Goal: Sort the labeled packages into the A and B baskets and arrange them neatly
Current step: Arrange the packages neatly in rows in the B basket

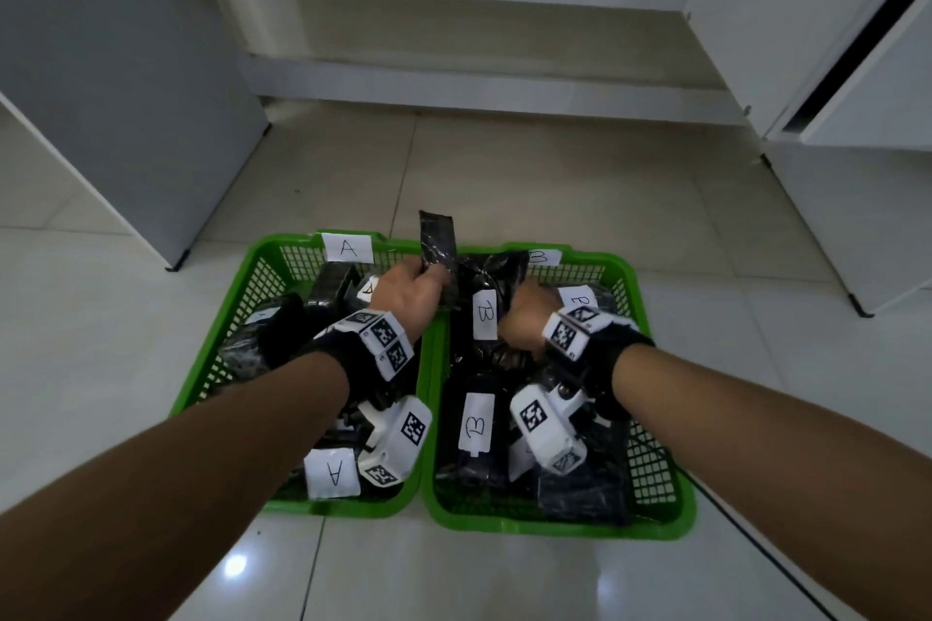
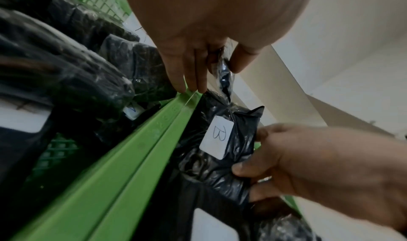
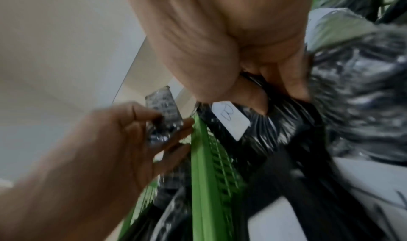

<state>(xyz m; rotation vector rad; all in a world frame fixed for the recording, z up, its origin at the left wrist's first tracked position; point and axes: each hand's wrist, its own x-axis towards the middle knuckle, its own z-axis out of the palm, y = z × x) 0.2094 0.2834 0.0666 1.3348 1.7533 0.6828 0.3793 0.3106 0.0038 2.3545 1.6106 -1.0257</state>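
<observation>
The left hand pinches the far end of a black B package, and the right hand grips its right side. The package sits at the far left of basket B, by the rim shared with basket A; both baskets hold labeled packages.

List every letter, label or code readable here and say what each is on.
"A": paper tag on the left basket's far rim.
"A": label on a near package in the left basket.
"B": label on the black package both hands hold.
"B": label on a package in the right basket.
Right basket's rim tag: half hidden, unreadable.
Wristband square codes: no letters.
</observation>
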